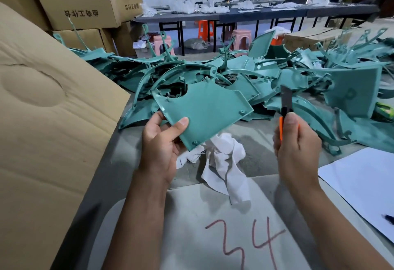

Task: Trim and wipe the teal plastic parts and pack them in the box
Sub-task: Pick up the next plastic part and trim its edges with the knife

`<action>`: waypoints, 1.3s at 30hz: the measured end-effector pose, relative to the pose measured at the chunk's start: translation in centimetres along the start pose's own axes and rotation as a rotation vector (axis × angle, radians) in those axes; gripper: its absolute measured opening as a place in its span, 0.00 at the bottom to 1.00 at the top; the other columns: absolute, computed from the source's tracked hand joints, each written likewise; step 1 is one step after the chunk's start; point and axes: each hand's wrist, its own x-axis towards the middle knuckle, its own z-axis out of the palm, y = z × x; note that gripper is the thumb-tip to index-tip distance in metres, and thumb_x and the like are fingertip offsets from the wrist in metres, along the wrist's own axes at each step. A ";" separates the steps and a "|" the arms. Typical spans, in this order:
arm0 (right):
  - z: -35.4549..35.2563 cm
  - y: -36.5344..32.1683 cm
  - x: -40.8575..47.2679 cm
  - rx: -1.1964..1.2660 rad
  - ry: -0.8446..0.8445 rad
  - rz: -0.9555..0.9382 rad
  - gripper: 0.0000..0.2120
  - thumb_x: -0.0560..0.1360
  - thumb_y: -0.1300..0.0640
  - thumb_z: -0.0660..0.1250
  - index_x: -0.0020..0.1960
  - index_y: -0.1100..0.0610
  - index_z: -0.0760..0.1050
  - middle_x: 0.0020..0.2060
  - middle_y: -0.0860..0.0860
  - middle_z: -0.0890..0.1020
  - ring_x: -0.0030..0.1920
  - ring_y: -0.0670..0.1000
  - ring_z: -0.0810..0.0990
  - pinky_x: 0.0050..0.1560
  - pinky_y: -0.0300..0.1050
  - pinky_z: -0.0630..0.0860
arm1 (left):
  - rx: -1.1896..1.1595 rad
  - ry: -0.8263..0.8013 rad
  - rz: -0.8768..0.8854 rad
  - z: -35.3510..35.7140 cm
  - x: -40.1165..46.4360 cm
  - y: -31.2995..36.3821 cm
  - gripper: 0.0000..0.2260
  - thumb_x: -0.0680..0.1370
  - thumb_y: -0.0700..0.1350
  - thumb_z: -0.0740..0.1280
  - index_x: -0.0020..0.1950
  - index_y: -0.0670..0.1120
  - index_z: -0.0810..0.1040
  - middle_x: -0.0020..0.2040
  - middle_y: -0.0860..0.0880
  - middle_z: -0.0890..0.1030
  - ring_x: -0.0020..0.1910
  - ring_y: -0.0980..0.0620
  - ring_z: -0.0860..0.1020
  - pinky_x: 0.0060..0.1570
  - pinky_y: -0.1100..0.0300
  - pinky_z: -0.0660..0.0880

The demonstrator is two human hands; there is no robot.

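We hold one teal panel (204,114) up over the table (266,133) in our left hand (162,146), thumb pinching its near face and fingers curled behind its lower left corner. Our right hand (296,141) is wrapped round the orange utility knife (284,109), thumb pressed against the handle, the blade pointing up and standing just apart from the panel's right edge. We judge that we are in the trimming step, the cut not yet begun. To do it well, we should lay the blade flat along the panel's rim and shave away from the holding thumb, turning the panel so each edge faces the knife and keeping the pinch firm so it cannot twist. One white cloth (223,159) lies crumpled on the table just below the panel, ready for wiping. Behind it is one sprawling heap of teal parts (287,82), too tangled for us to count. One cardboard flap (53,120), likely the packing box's, rises at our left, and one white sheet (360,184) lies at our right.
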 end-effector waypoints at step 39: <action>1.1 -0.6 -0.3 0.475 -0.107 0.517 0.10 0.79 0.58 0.73 0.40 0.58 0.75 0.29 0.55 0.78 0.23 0.51 0.69 0.24 0.40 0.65 | 0.200 -0.249 0.252 0.9 -0.6 -1.5 0.19 0.70 0.32 0.72 0.56 0.49 0.81 0.50 0.48 0.87 0.50 0.49 0.85 0.45 0.55 0.83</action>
